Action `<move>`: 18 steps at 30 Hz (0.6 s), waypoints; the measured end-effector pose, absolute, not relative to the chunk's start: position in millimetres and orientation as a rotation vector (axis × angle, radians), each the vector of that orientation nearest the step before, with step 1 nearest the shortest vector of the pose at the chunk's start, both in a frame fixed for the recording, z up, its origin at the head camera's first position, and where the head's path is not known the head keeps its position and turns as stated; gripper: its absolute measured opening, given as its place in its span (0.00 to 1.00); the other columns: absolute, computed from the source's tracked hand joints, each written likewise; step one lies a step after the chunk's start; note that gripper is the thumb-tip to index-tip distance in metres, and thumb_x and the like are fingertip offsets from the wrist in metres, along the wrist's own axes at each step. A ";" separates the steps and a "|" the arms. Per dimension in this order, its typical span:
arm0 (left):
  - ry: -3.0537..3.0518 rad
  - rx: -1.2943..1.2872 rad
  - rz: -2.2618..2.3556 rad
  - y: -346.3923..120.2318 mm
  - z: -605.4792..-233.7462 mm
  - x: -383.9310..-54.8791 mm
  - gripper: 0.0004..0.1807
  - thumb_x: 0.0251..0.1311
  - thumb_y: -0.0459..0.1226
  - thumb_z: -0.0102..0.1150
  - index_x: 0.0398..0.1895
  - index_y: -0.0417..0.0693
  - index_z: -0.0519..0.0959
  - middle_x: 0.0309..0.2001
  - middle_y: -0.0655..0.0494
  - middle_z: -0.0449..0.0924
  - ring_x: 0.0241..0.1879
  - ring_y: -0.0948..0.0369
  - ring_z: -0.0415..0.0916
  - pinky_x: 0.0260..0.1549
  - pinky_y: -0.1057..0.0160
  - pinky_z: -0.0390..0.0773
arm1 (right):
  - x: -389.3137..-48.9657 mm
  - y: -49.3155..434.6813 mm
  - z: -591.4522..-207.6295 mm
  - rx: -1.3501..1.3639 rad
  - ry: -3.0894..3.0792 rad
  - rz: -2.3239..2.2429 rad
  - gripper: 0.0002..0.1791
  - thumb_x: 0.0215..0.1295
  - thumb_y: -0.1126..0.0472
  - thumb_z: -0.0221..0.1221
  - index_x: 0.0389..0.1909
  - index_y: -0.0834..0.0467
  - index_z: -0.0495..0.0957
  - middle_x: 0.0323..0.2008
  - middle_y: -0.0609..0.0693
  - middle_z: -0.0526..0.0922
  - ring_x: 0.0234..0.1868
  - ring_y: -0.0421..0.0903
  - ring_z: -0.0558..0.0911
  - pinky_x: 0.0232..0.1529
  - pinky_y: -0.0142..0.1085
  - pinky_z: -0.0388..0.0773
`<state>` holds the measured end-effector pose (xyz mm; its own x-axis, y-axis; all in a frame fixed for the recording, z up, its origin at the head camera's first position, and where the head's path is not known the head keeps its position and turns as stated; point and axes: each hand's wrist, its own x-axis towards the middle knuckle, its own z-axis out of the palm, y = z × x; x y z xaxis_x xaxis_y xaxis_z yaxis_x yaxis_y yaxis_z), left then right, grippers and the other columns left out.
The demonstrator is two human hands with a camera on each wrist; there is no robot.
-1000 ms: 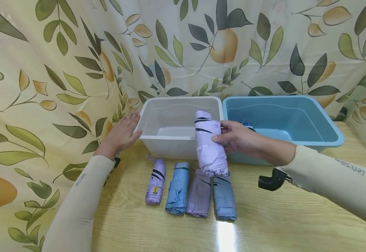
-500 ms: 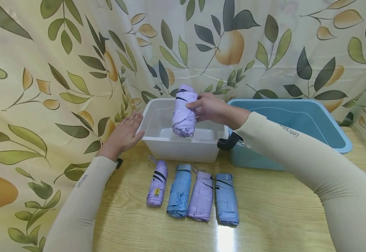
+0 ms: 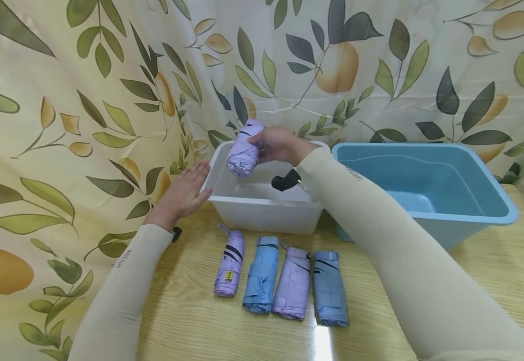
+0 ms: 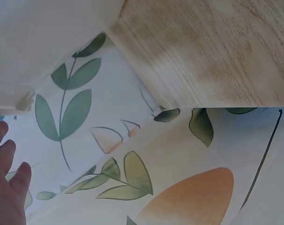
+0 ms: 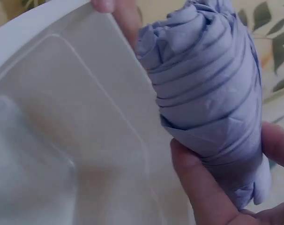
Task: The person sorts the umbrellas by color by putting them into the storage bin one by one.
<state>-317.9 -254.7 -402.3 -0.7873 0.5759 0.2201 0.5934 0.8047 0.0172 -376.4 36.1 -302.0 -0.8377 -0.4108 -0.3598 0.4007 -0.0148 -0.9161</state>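
A folded light purple umbrella [image 3: 243,151] is gripped by my right hand [image 3: 279,145] above the left end of the white bin [image 3: 266,213]. In the right wrist view, thumb and fingers pinch this umbrella [image 5: 212,89] from both sides, its rolled folds over the bin wall. My left hand [image 3: 184,193] lies with fairly straight fingers against the bin's left rim. On the table in front of the bin lie a slim purple umbrella [image 3: 229,263] with a yellow tag, a blue umbrella [image 3: 262,276], another purple umbrella [image 3: 292,283] and a grey-blue umbrella [image 3: 330,288].
A blue bin [image 3: 460,190] stands to the right of the white one; my right forearm crosses in front of it. A leaf-patterned curtain [image 3: 280,65] hangs behind and at the left. The wooden table [image 3: 190,321] extends toward me.
My right hand has carried the purple umbrella leftward, from the white bin's right front side to above its left end, and tilted it. The left hand keeps its place at the rim.
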 end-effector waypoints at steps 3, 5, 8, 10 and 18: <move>-2.771 -0.907 -0.154 -258.6 -404.5 -318.2 0.38 0.72 0.53 0.33 0.74 0.34 0.53 0.74 0.39 0.52 0.73 0.45 0.46 0.70 0.46 0.45 | -382.9 17.1 -313.0 0.042 1.703 -1.831 0.30 0.70 0.68 0.52 0.70 0.66 0.54 0.60 0.65 0.69 0.59 0.61 0.74 0.57 0.52 0.73; -2.769 -0.902 -0.169 -259.7 -405.4 -319.0 0.38 0.72 0.52 0.33 0.74 0.34 0.52 0.74 0.39 0.52 0.73 0.46 0.47 0.70 0.46 0.45 | -387.4 8.6 -320.5 0.067 1.722 -1.761 0.30 0.70 0.69 0.53 0.69 0.66 0.55 0.61 0.66 0.69 0.60 0.61 0.73 0.58 0.53 0.72; -2.777 -0.884 -0.185 -259.8 -404.9 -320.8 0.38 0.72 0.52 0.32 0.75 0.35 0.52 0.74 0.40 0.52 0.74 0.48 0.45 0.70 0.48 0.43 | -396.2 1.9 -330.9 0.048 1.750 -1.625 0.29 0.71 0.68 0.51 0.69 0.67 0.54 0.63 0.68 0.67 0.63 0.63 0.70 0.60 0.54 0.68; -2.787 -0.884 -0.185 -259.0 -403.9 -322.2 0.38 0.72 0.53 0.31 0.75 0.35 0.51 0.74 0.41 0.51 0.74 0.49 0.43 0.71 0.49 0.42 | -402.0 0.3 -336.9 0.042 1.769 -1.515 0.28 0.72 0.68 0.50 0.69 0.69 0.54 0.63 0.68 0.65 0.64 0.63 0.68 0.62 0.54 0.67; -2.821 -0.869 -0.164 -259.7 -404.0 -322.8 0.38 0.71 0.53 0.33 0.76 0.38 0.50 0.76 0.47 0.47 0.75 0.54 0.37 0.71 0.49 0.41 | -415.1 -9.7 -357.8 0.021 1.767 -1.241 0.28 0.70 0.69 0.53 0.66 0.70 0.55 0.61 0.70 0.64 0.63 0.63 0.69 0.57 0.54 0.72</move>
